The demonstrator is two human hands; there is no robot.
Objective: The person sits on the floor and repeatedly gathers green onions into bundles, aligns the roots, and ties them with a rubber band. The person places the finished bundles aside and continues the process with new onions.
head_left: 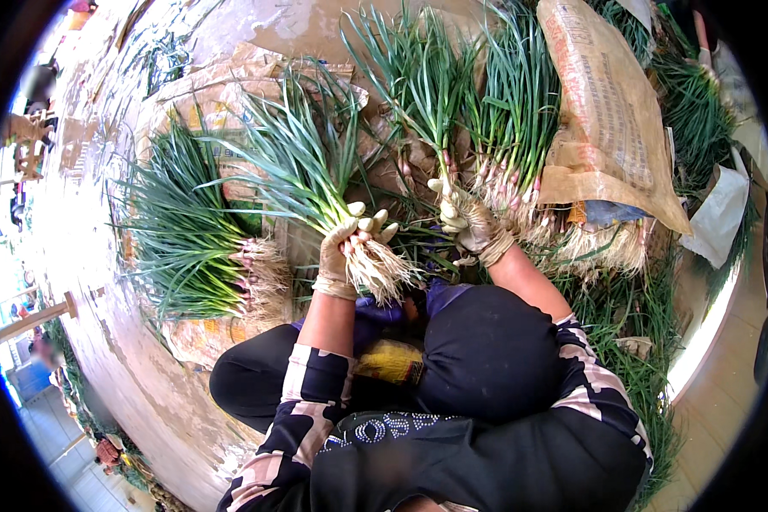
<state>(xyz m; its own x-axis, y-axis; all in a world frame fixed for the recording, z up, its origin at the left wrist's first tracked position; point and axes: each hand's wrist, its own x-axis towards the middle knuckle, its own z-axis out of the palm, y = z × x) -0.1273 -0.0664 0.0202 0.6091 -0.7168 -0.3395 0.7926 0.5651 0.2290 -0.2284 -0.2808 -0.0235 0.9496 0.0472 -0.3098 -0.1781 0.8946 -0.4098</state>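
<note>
My left hand [355, 237], in a pale glove, is closed round a bunch of green garlic [307, 162]. Its long leaves fan away from me, and the whitish roots [375, 271] hang out toward my body. To the right, my gloved right hand [468, 220] has its fingers closed at the base of a second bunch of green garlic [431, 107]; the bulbs in its grasp are mostly hidden. A laid pile of green garlic [188, 247], with pinkish bulbs and roots, lies left of my left hand. Another pile [516, 119] lies just beyond my right hand.
A tan woven sack [610, 111] covers part of the right pile. Flattened sacking [222, 98] lies under the left bunches. Loose green leaves [631, 333] litter the ground by my right knee [491, 350]. More greens [695, 102] and a white sheet [718, 218] are at the far right.
</note>
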